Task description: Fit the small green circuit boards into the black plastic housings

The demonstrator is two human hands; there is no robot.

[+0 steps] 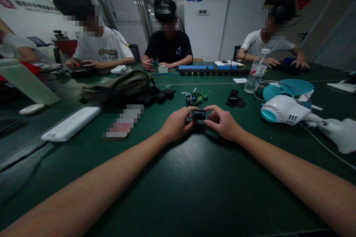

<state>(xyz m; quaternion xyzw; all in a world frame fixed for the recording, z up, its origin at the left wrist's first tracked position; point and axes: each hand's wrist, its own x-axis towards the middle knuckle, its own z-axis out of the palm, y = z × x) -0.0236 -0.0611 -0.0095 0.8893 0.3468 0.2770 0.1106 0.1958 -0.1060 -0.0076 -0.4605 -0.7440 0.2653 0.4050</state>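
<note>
A small black rectangular plastic case (pixel 198 115) is held up over the green table, its inside too dark to make out. My left hand (pixel 178 123) pinches its left end between thumb and fingers. On the opposite end, the fingertips and thumb of my right hand (pixel 224 122) close around it. Just beyond my hands lies a pile of small green circuit boards (pixel 196 98). Several black plastic pieces (pixel 235 98) rest behind my right hand. Black box-shaped parts (pixel 151 98) sit to the left of the circuit boards.
On the left are a phone (pixel 122 123), a white power strip (pixel 71 124) and a dark bag (pixel 119 87). A water bottle (pixel 256 72) and a white-and-blue fan (pixel 289 109) stand right. Across the table, a row of blue-and-black modules (pixel 200 69) lies before several people.
</note>
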